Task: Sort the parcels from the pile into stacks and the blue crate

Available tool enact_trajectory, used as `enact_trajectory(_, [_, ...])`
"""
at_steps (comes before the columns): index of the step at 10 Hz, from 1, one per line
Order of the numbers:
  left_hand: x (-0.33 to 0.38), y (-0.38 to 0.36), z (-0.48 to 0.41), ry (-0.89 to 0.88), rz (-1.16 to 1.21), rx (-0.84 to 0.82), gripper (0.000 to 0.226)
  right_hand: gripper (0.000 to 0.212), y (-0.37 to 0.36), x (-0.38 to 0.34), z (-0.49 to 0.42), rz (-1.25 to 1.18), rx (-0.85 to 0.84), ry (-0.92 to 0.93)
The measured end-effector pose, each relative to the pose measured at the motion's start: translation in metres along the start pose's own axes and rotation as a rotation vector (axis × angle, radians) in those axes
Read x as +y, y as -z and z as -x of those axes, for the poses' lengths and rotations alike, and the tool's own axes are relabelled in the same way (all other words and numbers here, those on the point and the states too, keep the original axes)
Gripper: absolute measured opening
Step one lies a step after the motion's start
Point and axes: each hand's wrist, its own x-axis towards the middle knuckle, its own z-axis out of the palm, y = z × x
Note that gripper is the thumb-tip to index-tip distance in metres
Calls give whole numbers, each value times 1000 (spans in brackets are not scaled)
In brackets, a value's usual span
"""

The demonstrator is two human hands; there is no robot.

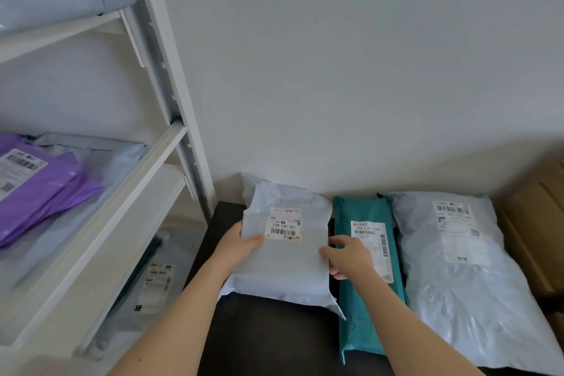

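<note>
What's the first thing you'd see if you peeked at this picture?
In the middle, the left hand and the right hand hold a pale grey plastic parcel with a white label by its two sides. Right beside it lies a long teal plastic parcel. A bright purple plastic parcel sits on the white shelf at the left.

grey parcel (283, 253) – "760 X93 803", teal parcel (366, 272) – "746 L40 040"
</note>
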Motion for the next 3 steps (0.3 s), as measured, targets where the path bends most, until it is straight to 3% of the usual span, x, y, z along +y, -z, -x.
enact_trajectory(2, [-3, -5, -1, 49, -7, -38, 54, 31, 6, 6, -1, 55, 50, -6])
enact_trajectory(3, [-2, -4, 4, 48, -28, 44, 67, 36, 8, 14, -2, 9, 55, -17])
